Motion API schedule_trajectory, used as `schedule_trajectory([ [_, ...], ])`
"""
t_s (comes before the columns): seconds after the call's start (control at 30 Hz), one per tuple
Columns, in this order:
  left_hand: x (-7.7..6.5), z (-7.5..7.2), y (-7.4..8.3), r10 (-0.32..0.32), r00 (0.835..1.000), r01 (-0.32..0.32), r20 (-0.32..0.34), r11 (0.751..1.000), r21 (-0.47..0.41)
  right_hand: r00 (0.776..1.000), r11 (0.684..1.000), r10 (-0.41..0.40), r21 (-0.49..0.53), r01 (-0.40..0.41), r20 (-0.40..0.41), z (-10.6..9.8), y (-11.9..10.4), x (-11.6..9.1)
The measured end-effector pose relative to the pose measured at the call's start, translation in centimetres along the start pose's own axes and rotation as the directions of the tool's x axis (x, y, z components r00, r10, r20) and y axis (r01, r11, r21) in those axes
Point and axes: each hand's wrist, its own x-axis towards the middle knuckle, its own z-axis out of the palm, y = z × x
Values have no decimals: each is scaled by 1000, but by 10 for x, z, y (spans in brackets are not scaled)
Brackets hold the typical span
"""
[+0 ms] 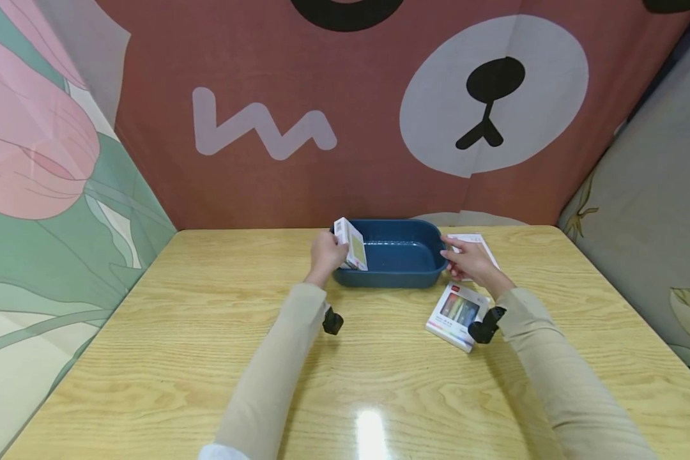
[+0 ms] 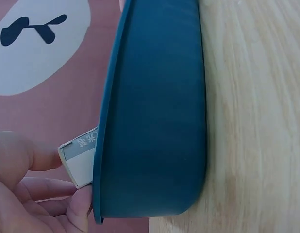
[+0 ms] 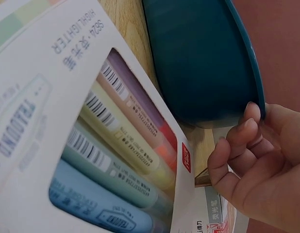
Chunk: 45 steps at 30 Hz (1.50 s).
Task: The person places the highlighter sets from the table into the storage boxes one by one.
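A dark blue plastic basin (image 1: pixel 399 279) stands at the far edge of the table. At its left end, my left hand (image 1: pixel 326 255) pinches a white highlighter box (image 1: pixel 353 246), which leans tilted inside over the rim; the left wrist view shows the box's end (image 2: pixel 82 158) between thumb and fingers. My right hand (image 1: pixel 473 263) holds the basin's right rim, fingertips on the outer wall in the right wrist view. Below that hand lies a second highlighter box (image 1: pixel 451 319), its window showing pastel highlighters (image 3: pixel 116 121). Another white box (image 1: pixel 476 239) lies behind the right hand, partly hidden.
The wooden table (image 1: pixel 207 358) reaches back to a brown cloth with a bear face (image 1: pixel 374 185). Patterned cloths hang at the left (image 1: pixel 52 255) and right (image 1: pixel 638 211) sides. Small black wrist cameras hang at both sleeves.
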Motion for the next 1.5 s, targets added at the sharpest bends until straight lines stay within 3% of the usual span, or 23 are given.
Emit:
schedule_trajectory([
  [0.6,0,12,4,23,998,-26,50,998,61,1000,1000,-6,-8,6,0,1,0,2],
  [1.0,2,18,6,65,990,-89,125,976,198,1000,1000,10,-17,-10,-14,1,0,2],
  [1.23,3,20,5,45,989,-73,141,977,198,1000,999,19,-39,-19,-17,1,-2,-1],
  [1.5,3,18,4,113,985,-141,129,962,236,1000,1000,13,-28,-13,-17,2,-1,0],
])
